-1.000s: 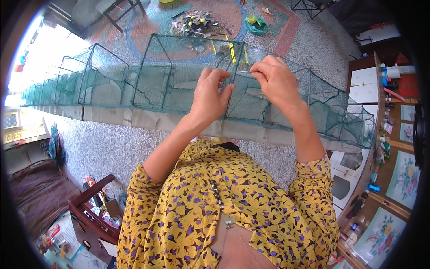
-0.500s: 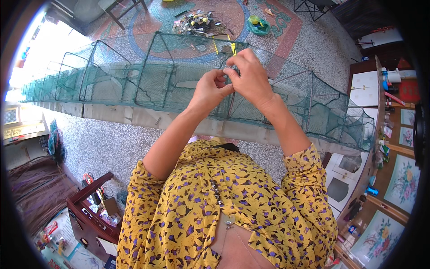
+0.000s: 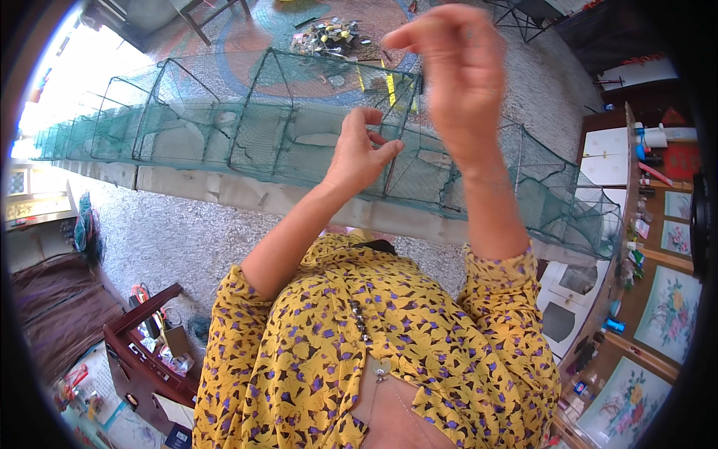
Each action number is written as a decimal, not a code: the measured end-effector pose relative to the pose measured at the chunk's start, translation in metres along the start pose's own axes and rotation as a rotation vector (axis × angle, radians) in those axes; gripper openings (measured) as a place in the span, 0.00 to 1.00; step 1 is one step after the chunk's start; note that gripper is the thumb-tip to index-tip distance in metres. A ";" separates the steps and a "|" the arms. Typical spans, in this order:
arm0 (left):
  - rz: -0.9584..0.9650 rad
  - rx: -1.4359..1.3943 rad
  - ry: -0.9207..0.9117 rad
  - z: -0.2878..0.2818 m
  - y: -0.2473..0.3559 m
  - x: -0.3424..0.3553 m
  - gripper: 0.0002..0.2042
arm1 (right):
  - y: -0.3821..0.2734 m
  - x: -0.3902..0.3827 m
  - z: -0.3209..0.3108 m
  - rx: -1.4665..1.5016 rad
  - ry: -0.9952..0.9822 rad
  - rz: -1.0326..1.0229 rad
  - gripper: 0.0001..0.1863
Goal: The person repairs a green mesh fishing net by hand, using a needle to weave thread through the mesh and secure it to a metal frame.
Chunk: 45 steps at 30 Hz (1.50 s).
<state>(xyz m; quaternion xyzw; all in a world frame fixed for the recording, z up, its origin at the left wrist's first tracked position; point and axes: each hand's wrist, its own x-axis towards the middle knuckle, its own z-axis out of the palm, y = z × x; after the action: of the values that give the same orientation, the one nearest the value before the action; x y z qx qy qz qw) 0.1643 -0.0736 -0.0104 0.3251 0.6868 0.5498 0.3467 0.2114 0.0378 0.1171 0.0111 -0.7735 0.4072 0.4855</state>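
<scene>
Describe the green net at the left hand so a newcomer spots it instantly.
Beyond the yellow patterned shirt, a long pale surface runs across the view. Stretched along it, by the left hand, is the sheer green net. Dark frames hold it open into a long tunnel, unlike the bunched blue-green bundle at far left.

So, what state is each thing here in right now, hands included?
Left hand: at the net, fingers bent, grip unclear
Right hand: raised, motion-blurred, grip unclear
Green net: spread out lengthwise
Heap of odds and ends: loosely piled
Teal netting bundle: bunched up
Patterned yellow shirt: worn, neckline open
</scene>
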 end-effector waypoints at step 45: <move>-0.196 -0.070 -0.162 -0.019 -0.005 0.002 0.28 | 0.038 -0.096 -0.017 -0.478 -0.238 0.507 0.06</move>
<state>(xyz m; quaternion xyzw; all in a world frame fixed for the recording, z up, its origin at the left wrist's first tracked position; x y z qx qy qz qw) 0.1473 -0.0826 -0.0127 0.2875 0.6654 0.5090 0.4642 0.2592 0.0375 0.0236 -0.2475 -0.8761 0.3181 0.2646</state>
